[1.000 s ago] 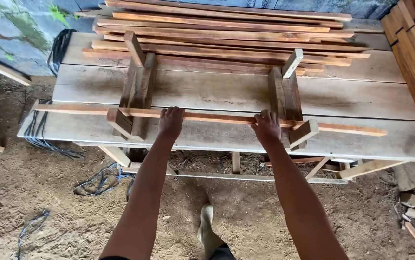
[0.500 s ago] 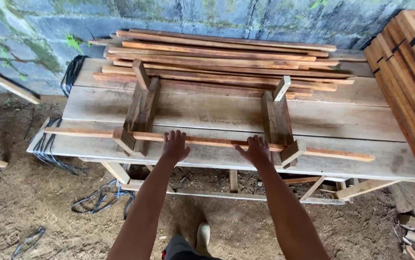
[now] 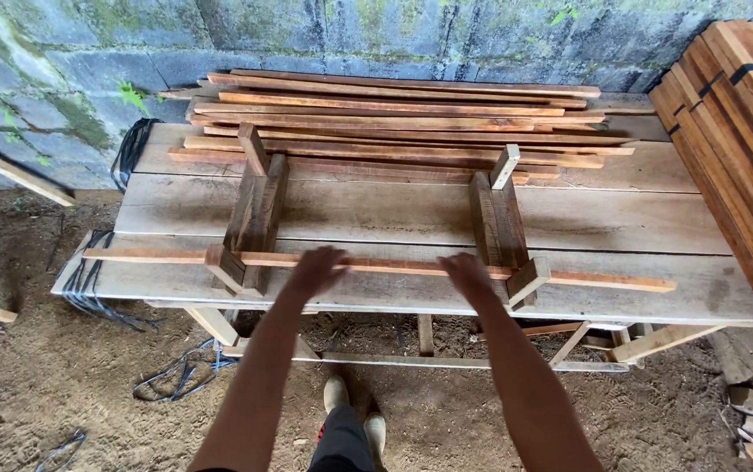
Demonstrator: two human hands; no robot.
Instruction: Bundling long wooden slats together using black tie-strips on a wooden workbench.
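Lower centre, front edge of bench: your left hand [image 3: 317,269] and right hand [image 3: 466,273] both rest on the long thin strip [image 3: 376,263].
Strip position: laid across two wooden cradles [image 3: 254,218], near the front of the plank bench [image 3: 411,210].
Long axis: runs left to right across the frame, square to your forearms.
Left hand: fingers spread flat, not closed round anything.
Right hand: likewise flat on top; grip underneath cannot be told.
Nearer hand: neither; both sit mid-span.
Upper centre: stacked strips [image 3: 394,122] against the wall.

both bare arms reached far forward, left hand [image 3: 317,269] and right hand [image 3: 466,273] palms down, fingers loosely spread.
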